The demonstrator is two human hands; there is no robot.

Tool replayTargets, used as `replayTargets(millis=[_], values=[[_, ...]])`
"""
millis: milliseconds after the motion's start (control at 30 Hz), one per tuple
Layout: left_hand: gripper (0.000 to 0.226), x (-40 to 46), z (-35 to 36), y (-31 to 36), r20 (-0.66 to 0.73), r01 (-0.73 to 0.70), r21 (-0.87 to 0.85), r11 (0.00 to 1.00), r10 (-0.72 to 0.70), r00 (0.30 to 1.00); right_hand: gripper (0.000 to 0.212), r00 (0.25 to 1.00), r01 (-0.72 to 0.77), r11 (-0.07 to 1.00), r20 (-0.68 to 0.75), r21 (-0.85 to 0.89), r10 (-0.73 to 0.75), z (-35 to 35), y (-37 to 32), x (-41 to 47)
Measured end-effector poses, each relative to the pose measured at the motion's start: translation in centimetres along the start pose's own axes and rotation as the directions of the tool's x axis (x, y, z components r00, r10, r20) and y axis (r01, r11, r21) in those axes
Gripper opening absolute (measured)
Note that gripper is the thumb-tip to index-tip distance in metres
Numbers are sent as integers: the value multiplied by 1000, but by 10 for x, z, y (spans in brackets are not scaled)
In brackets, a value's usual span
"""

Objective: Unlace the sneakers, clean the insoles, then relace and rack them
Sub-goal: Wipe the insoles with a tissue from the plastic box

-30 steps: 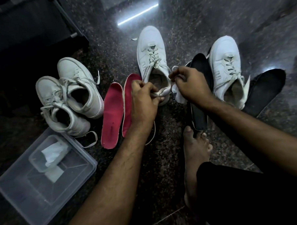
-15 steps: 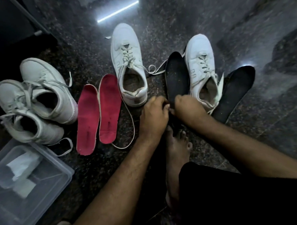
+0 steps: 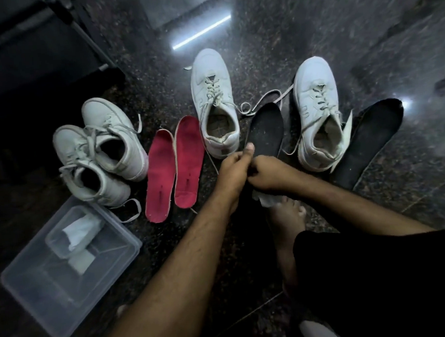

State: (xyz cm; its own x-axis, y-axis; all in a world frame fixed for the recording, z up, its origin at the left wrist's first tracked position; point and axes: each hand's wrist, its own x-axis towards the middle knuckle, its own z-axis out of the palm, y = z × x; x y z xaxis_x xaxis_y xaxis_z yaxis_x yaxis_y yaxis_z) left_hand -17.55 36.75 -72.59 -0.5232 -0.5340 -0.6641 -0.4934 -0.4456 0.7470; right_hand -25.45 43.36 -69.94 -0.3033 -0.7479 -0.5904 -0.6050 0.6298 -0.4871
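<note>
Two white low sneakers stand on the dark floor, one in the middle (image 3: 213, 105) and one to the right (image 3: 316, 113), both with loose laces. A black insole (image 3: 267, 128) lies between them, and a second black insole (image 3: 368, 141) lies right of the right sneaker. My left hand (image 3: 233, 171) grips the near end of the middle black insole, thumb up along its edge. My right hand (image 3: 270, 175) touches the left hand and is closed on a white wipe (image 3: 267, 202) that hangs below it.
Two red insoles (image 3: 175, 167) lie left of the middle sneaker. A pair of white high-top sneakers (image 3: 103, 153) sits further left. A clear plastic box (image 3: 30, 291) holding wipes is at the near left. My bare foot (image 3: 287, 221) rests under the hands. Dark furniture (image 3: 32, 49) stands at the far left.
Both hands left the heel of the middle sneaker and came down to the near end of the black insole. The white wipe stayed in my right hand.
</note>
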Motion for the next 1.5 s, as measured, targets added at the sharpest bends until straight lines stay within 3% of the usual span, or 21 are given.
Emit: replayTargets(millis=[67, 133, 233, 367, 400, 467, 533, 600, 700, 767, 867, 967, 1100, 1267, 1367, 1433, 1500], values=[[26, -2, -14, -8, -16, -7, 60, 998, 8, 1000, 24, 997, 31, 997, 63, 65, -35, -5, 2, -5], [11, -3, -27, -20, -80, -19, 105, 994, 28, 996, 29, 1000, 14, 997, 1, 74, -14, -14, 11, -9], [15, -3, -27, -35, -152, -7, 135, 991, 27, 988, 28, 991, 12, 994, -131, 104, 2, -33, 33, -30], [16, -7, -11, -43, -177, -58, 301, 952, 116, 977, 37, 994, 58, 880, -111, 472, -6, -42, 54, -58], [18, -8, -8, -46, -166, -74, 337, 939, 137, 977, 43, 993, 68, 896, -119, 438, -17, -38, 61, -60], [28, -11, -6, -53, -159, -80, 400, 913, 155, 975, 56, 982, 108, 982, -172, 156, -81, -26, 71, -54], [37, -15, -4, -58, -155, -114, 445, 888, 201, 967, 59, 942, 201, 977, -260, -73, -213, -12, 72, -45], [43, -16, -1, -62, -113, -197, 470, 860, 280, 953, 52, 905, 262, 957, -315, -120, -287, 4, 75, -33], [62, -17, -2, -60, 5, -295, 506, 810, 340, 941, 31, 893, 209, 965, -373, -156, -253, 11, 78, -16], [75, -16, -4, -61, 54, -299, 524, 797, 320, 946, 21, 840, 257, 894, -374, -366, -394, 10, 80, -9], [83, -17, -7, -65, 73, -252, 548, 798, 254, 964, 27, 792, 401, 706, -166, -583, -587, 20, 84, -3], [81, -14, -7, -69, 78, -234, 600, 765, 235, 969, 41, 829, 466, 705, -14, -534, -559, 37, 81, -3], [79, -16, -10, -76, 121, -262, 634, 727, 241, 963, 37, 817, 511, 699, 30, -501, -576, 40, 83, 2], [87, -18, -11, -84, 96, -212, 662, 719, 199, 975, 41, 675, 631, 526, 70, -570, -735, 16, 82, 28], [85, -15, -13, -79, 116, -213, 657, 723, 183, 976, 40, 723, 508, 606, -80, -612, -686, -6, 85, 52], [84, -15, -14, -75, 115, -206, 649, 732, 173, 978, 36, 812, 337, 732, -211, -592, -544, -22, 85, 60], [84, -16, -13, -74, 109, -198, 652, 732, 168, 980, 33, 843, 214, 800, -308, -560, -441, -26, 79, 55]])
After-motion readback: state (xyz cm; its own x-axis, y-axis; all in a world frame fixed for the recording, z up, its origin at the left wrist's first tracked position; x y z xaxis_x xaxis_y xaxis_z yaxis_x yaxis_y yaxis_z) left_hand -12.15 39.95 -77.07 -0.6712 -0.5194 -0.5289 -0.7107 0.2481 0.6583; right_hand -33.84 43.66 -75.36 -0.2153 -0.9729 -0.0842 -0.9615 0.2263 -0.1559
